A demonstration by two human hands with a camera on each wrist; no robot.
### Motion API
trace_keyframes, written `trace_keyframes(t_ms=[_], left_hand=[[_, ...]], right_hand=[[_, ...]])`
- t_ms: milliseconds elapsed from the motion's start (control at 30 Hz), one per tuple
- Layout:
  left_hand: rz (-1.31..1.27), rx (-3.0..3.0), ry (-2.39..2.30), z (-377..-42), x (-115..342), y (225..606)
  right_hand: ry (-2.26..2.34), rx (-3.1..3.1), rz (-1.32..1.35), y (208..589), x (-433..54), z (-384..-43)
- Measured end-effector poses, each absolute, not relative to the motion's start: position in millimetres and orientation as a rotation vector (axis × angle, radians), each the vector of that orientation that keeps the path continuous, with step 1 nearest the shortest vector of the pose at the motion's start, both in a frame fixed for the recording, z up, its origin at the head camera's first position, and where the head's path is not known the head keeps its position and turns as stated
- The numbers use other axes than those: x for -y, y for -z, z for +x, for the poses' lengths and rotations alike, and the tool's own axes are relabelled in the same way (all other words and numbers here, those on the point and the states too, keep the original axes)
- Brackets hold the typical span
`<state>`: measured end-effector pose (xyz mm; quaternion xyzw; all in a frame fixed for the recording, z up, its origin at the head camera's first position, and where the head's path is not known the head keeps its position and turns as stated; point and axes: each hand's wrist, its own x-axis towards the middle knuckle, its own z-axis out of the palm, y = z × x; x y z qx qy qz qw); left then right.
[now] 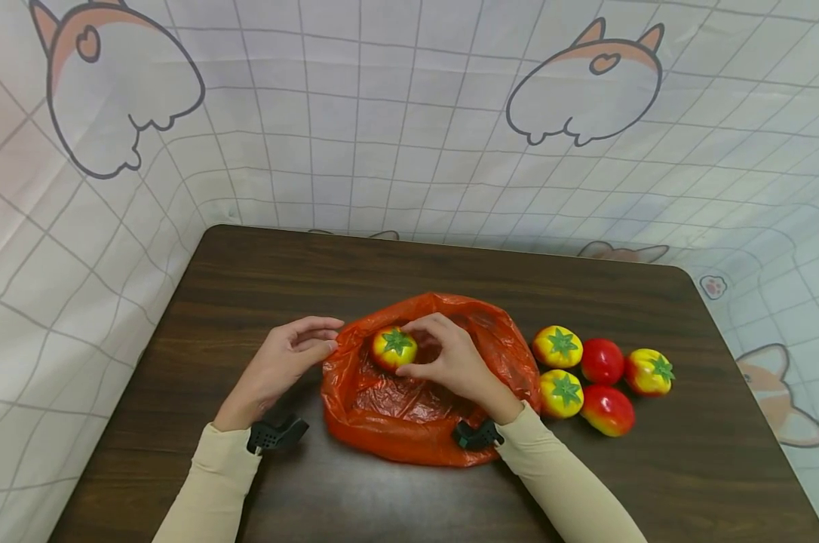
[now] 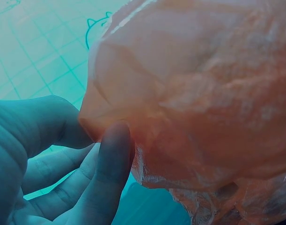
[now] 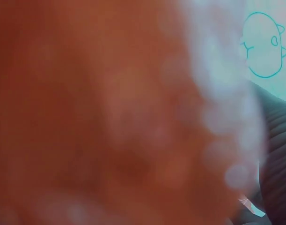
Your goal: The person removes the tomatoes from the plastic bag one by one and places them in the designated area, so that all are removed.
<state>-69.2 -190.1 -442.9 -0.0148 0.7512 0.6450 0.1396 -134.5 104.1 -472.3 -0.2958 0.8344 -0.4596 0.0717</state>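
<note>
An orange-red plastic bag (image 1: 409,441) lies on the table with its mouth spread wide. Its left rim is pinched between the thumb and index finger of my left hand (image 1: 282,368), as the left wrist view shows up close on the bag (image 2: 194,103). Inside the bag mouth is a glossy red-and-yellow fruit (image 1: 394,348) with a green star-shaped leaf cap. My right hand (image 1: 458,366) reaches over the bag's right side and holds this fruit by its right edge with thumb and fingertips. Blurred orange plastic (image 3: 110,117) hides that grip in the right wrist view.
Several similar fruits cluster right of the bag, among them a yellow one (image 1: 557,347), a red one (image 1: 602,360) and a red-yellow one (image 1: 608,410). The dark wooden table (image 1: 246,279) backs onto a white grid-patterned cloth (image 1: 382,128).
</note>
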Motion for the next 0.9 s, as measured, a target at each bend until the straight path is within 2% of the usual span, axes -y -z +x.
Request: trace_keyframes(t_ms=[900], left_hand=[[-0.02, -2.147, -1.902, -70.7, 185.1, 440.5]], right_hand=[[1.376, -2.412, -0.749, 478.4, -102.7, -137.9]])
